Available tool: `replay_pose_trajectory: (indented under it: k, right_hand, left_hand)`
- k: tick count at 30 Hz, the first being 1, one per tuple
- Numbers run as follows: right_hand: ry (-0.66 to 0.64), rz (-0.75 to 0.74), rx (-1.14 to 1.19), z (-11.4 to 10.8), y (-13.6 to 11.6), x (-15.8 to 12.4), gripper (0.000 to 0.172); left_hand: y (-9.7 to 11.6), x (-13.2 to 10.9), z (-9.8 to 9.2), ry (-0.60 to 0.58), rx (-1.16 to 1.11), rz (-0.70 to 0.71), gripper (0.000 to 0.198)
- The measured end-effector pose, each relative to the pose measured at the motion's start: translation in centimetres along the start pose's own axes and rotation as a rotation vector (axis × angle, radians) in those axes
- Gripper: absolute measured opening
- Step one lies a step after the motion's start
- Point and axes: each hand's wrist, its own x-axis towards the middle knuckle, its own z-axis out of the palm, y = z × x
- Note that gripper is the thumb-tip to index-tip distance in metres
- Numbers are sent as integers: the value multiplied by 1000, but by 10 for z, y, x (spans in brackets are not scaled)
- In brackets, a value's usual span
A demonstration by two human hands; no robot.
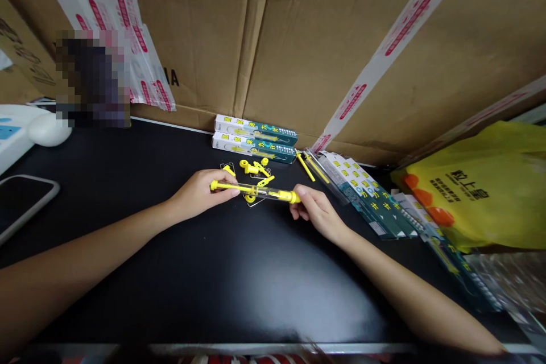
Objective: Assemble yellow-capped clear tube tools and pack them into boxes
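Observation:
A clear tubular spring scale (273, 193) with yellow ends is held level above the black table, one end in each hand. My left hand (207, 193) closes around its left part, by the yellow rod and knob. At the other end, the fingers of my right hand (318, 210) pinch the yellow cap. Just behind the tube lie loose yellow plastic parts (251, 168), and some metal wire pieces are among them. One yellow ring (249, 199) is partly covered by the tube.
Two spring scale boxes (256, 145) lie against the cardboard behind. Yellow rods (306, 167), clear tubes (326, 173) and flattened boxes (375, 199) are to the right, near a yellow bag (478, 187). A phone (25, 205) and a white device (25, 133) sit at left.

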Motion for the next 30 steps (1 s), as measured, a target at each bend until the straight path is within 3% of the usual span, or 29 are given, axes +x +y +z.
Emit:
replay_pose_trajectory:
  k: [5,10,14,17,22,30]
  right_hand:
    - [12,-56,-16,-1,1,-1,31]
    - [-18,-67,-76,-1,3,-1,38]
    - [1,-46,106,1,3,-1,26]
    - [-35,-12,253,5,3,0,40]
    - [-34,21,279,9,3,1,31]
    - [10,-1,307,9,4,2,31]
  left_hand:
    - [-1,0,1,14,-15,1,22]
    - [-2,0,1,23,-3,23,21]
    - [-2,0,1,29,-12,57,20]
    - [0,0,0,18,-6,73,19]
    - [3,0,0,8,4,76,18]
    - [3,0,0,0,19,67,18]
